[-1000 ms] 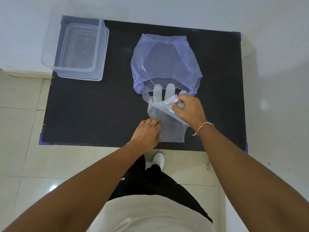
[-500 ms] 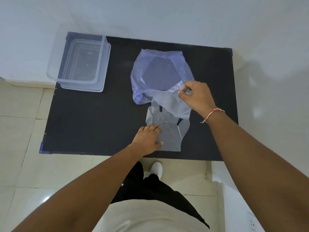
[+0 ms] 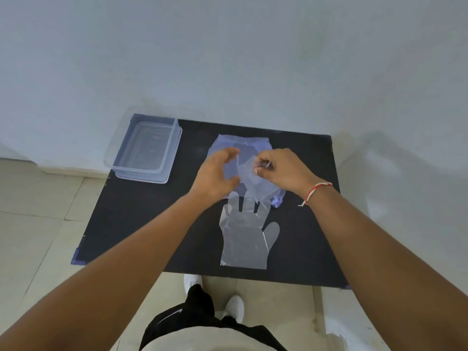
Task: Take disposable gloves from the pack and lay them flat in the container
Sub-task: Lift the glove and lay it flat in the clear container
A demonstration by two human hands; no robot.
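Note:
A clear disposable glove (image 3: 247,239) lies flat on the black table (image 3: 141,224), fingers pointing away from me. Above it my right hand (image 3: 281,171) pinches a second clear glove (image 3: 253,178), which hangs lifted off the table. My left hand (image 3: 217,176) hovers just left of that lifted glove with its fingers spread and curved, holding nothing. Behind both hands lies the bluish plastic pack (image 3: 243,145), partly hidden. The clear rectangular container (image 3: 148,150) stands at the table's far left corner; I see nothing inside it.
A white wall rises directly behind the table. Tiled floor lies to the left and near me, with my white shoes (image 3: 235,305) below the table's front edge. Blue tape marks the table corners (image 3: 76,257).
My right hand lifted one glove up and away from the other. My left hand left the flat glove and rose toward the lifted one. The view tilted up.

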